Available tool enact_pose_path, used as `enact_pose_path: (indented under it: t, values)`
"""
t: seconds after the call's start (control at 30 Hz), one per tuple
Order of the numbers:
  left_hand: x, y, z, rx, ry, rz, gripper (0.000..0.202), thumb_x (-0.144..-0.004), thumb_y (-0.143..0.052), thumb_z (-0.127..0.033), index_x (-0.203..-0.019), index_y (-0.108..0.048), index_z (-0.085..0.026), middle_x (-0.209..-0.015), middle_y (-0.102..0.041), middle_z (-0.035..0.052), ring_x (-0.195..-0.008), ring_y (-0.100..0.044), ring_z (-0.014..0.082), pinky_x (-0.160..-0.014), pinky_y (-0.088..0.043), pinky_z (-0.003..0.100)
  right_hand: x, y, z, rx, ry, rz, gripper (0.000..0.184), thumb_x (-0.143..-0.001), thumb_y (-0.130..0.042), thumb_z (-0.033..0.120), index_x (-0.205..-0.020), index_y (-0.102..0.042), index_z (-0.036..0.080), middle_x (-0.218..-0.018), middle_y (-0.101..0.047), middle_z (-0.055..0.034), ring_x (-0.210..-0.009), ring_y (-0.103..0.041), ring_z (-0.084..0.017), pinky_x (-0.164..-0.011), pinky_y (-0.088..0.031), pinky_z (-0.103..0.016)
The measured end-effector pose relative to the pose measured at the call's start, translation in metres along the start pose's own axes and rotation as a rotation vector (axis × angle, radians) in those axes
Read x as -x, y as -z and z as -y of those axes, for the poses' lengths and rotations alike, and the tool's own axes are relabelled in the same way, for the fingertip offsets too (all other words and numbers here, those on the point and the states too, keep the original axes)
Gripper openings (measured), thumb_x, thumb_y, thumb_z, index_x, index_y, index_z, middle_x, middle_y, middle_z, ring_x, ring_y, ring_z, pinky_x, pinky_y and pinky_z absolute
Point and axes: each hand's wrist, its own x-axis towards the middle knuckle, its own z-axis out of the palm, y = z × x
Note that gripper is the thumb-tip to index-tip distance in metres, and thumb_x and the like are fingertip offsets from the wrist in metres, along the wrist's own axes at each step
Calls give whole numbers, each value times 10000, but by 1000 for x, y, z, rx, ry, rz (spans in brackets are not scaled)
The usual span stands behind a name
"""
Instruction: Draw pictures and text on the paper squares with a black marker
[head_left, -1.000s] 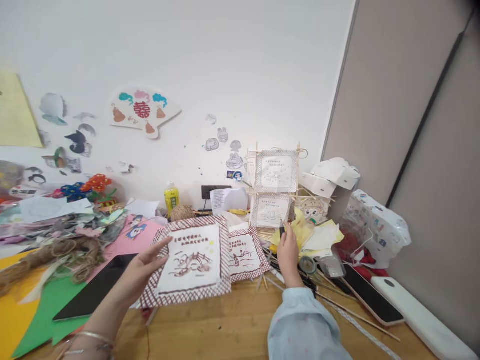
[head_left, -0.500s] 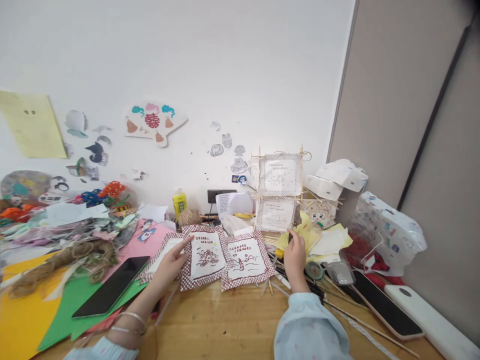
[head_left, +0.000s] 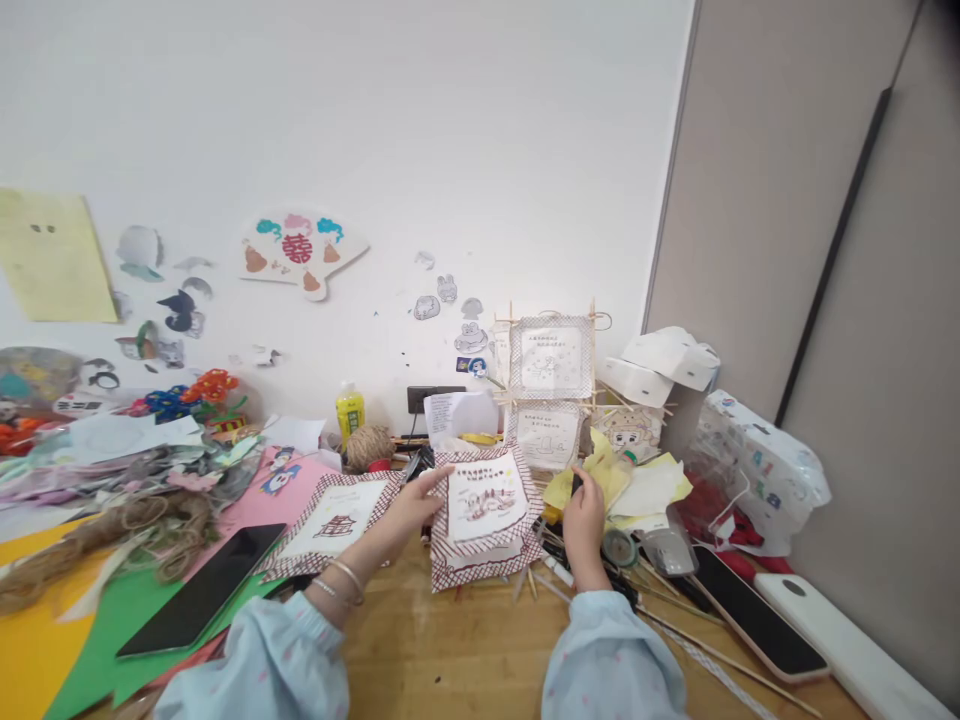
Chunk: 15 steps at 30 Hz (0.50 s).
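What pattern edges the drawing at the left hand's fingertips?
The drawing has a brownish-red criss-cross border, best seen in the head view.

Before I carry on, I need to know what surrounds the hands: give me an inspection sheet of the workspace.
Surface: wooden tabletop, one dark speck near the front.
Job's things: upper sheet overlaps lower sheet; left sheet lies to their left.
Clutter: twine bundle, green paper, black device, phone, plastic bag.
Grips: left grip at the upper sheet's left edge, pinch unclear; right grip closed on a dark object.
Cables: dark cord below a black box.
Surroundings: white wall with paper fan; grey panel at right.
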Motion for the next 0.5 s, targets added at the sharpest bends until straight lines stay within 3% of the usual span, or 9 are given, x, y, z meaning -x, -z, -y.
enact_pose_path:
  t: [0.07, 0.13, 0.23, 0.33, 0.4, 0.5]
  values:
    - [-1, -9, 19, -74, 13, -12, 560, -659, -581, -166, -1216, -627, -142, -1060, -710, 98, -934, -663, 277, -865, -518, 431, 0, -1, -1, -5, -5, -2, 423, -851, -286, 185, -1095, -626, 127, -1081, -664, -182, -1052, -583, -275, -920, -431, -391]
    - [-1, -16, 32, -147, 0, -52, 560, -625, -563, -120, -1180, -636, -116, -1144, -677, 138, -1065, -621, 319, -974, -454, 468, 0, -1, -2, -11, -7, -2, 418, -852, -289, 186, -1098, -625, 138, -1090, -666, -172, -1062, -583, -267, -927, -430, -383]
    - [0, -23, 39, -249, -57, -139, 598, -633, -541, -107, -1229, -587, -97, -1380, -515, 178, -1337, -401, 343, -1142, -242, 477, 0, -1, -2, -24, -6, 0, 428, -856, -281, 198, -1106, -620, 125, -1115, -657, -180, -1076, -579, -265, -935, -429, -377]
    - [9, -31, 38, -321, -122, -190, 594, -692, -560, -150, -1285, -547, -127, -1530, -325, 152, -1446, -189, 325, -1185, -107, 461, 1, -1, -2, -43, -1, 0, 443, -854, -278, 219, -1103, -622, 92, -1107, -654, -205, -1068, -581, -278, -931, -432, -384]
    - [20, -39, 36, -404, -180, -119, 560, -726, -604, -199, -1282, -563, -150, -1539, -320, 146, -1443, -205, 321, -1187, -112, 460, 1, -2, -3, -58, 2, -2, 445, -849, -284, 230, -1096, -626, 87, -1094, -656, -210, -1061, -583, -283, -924, -434, -388]
    - [37, -55, 33, -763, -306, 249, 648, -798, -647, -343, -1395, -465, -170, -1565, -248, 160, -1447, -177, 347, -1165, -117, 542, 1, -5, -6, -82, 7, -17, 434, -840, -298, 242, -1079, -635, 109, -1080, -663, -194, -1046, -586, -281, -911, -437, -394]
